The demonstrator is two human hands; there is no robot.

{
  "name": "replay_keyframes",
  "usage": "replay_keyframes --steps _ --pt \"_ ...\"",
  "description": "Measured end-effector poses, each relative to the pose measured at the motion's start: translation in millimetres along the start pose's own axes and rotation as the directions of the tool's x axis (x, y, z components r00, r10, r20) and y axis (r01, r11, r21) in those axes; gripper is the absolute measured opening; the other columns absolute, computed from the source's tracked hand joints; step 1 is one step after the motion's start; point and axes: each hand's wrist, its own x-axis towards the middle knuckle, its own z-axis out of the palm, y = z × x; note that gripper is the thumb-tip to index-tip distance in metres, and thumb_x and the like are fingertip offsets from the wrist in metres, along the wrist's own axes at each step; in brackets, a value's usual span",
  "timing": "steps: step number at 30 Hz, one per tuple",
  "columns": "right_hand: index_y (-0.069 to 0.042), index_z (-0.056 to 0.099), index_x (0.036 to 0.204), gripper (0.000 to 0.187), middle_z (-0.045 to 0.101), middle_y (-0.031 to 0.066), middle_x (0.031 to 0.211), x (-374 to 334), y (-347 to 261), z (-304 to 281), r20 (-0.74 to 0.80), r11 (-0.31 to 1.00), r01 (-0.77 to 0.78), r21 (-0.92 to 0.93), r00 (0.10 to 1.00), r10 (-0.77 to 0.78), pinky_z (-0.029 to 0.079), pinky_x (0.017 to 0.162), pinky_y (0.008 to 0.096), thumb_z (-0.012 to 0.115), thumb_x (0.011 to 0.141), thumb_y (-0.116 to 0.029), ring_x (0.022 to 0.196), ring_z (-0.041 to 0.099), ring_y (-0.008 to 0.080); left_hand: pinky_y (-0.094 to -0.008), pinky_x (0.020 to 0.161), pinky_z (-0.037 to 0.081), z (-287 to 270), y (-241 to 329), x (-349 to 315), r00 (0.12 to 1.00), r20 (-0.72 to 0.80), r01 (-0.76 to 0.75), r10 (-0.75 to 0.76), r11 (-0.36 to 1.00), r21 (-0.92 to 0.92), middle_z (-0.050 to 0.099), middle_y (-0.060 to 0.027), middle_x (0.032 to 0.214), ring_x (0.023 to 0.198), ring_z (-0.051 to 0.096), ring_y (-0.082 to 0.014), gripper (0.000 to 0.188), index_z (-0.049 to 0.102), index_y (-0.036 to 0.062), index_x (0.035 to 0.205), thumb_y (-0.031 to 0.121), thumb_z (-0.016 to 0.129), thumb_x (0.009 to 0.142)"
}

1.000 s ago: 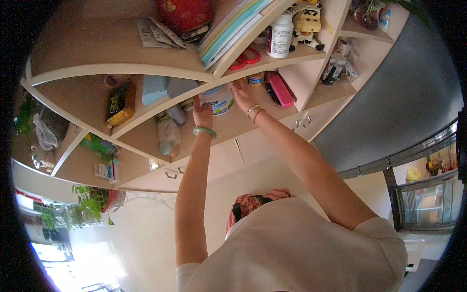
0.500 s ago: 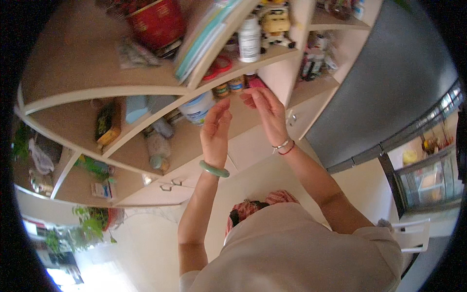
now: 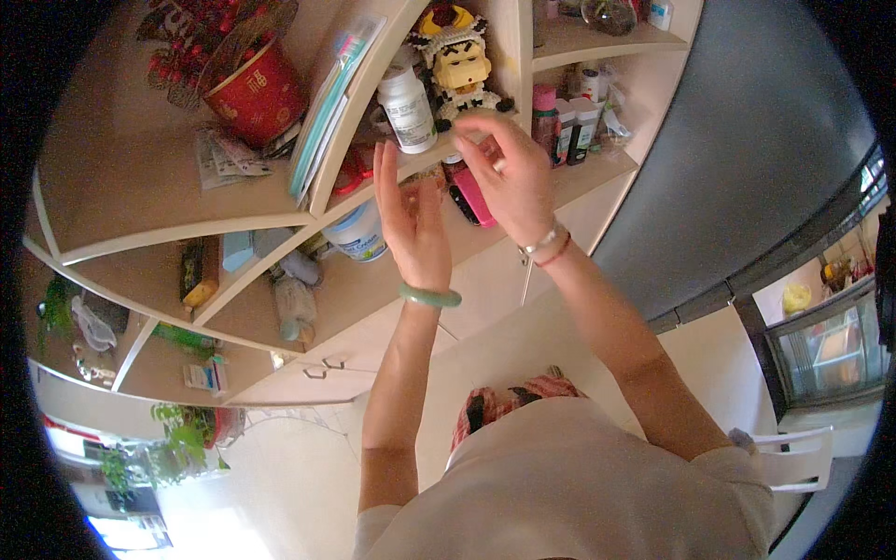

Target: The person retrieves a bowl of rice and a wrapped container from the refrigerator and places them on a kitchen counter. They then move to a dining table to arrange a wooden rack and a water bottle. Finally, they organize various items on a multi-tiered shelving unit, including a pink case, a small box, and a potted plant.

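Both my hands are raised in front of a pale wooden shelf unit. My left hand (image 3: 411,219), with a green bangle at the wrist, has its fingers stretched upward and holds nothing. Just above its fingertips stands a white pill bottle (image 3: 408,112) on a curved shelf. My right hand (image 3: 516,177) is near the shelf's edge, fingers bent and apart, with nothing seen in it. Behind the bottle sits a toy-brick figure (image 3: 460,67) with a yellow face. A pink item (image 3: 474,196) lies on the shelf below, between my hands, partly hidden.
A white-and-blue tub (image 3: 357,233) stands left of my left hand. Upright folders (image 3: 338,103) and a red flowerpot (image 3: 257,93) fill the upper left shelf. Small boxes and bottles (image 3: 581,126) stand on the right shelf, beside a large dark panel (image 3: 737,159). Cabinet doors with handles (image 3: 324,369) lie below.
Both hands have risen toward the pill bottle, and the right hand's fingers now reach the level of the upper shelf edge. The view has shifted, with shelf items appearing further left.
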Motion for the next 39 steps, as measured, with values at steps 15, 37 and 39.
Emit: replay_keyframes --steps 15,37,39 --pt "-0.002 0.046 0.121 0.062 0.055 0.0188 0.110 40.3 7.7 46.3 0.128 0.957 0.097 -0.275 0.990 -0.064 0.053 0.079 0.0439 0.077 0.075 -0.030 0.098 0.060 0.0370 -0.0424 0.106 0.036 12.1 -32.4 19.3 0.998 -0.011 -0.047 0.054 0.935 0.351 0.038 -0.0256 0.143 0.132 0.039 -0.0396 0.060 0.035 -0.0028 0.142 -0.004 0.055 0.085" --pt "-0.002 0.045 0.122 0.060 0.055 0.0204 0.112 41.7 -2.1 61.2 0.134 0.961 0.009 -0.277 0.991 0.029 0.053 0.079 0.0456 0.075 0.076 -0.025 0.099 0.059 0.0404 -0.0411 0.101 0.042 -0.6 -33.7 29.1 0.995 0.026 -0.103 0.101 0.903 0.416 0.040 -0.0261 0.142 0.125 0.046 -0.0395 0.054 0.039 -0.0041 0.138 -0.004 0.051 0.086" --pt "-0.002 0.045 0.123 0.060 0.055 0.0203 0.113 41.5 -1.5 62.6 0.124 0.957 0.032 -0.288 0.992 0.005 0.053 0.078 0.0459 0.075 0.077 -0.026 0.099 0.059 0.0404 -0.0413 0.102 0.041 -2.1 -39.6 29.2 0.995 0.025 -0.101 0.099 0.911 0.399 0.040 -0.0261 0.142 0.127 0.045 -0.0395 0.054 0.040 -0.0037 0.138 -0.004 0.051 0.086"
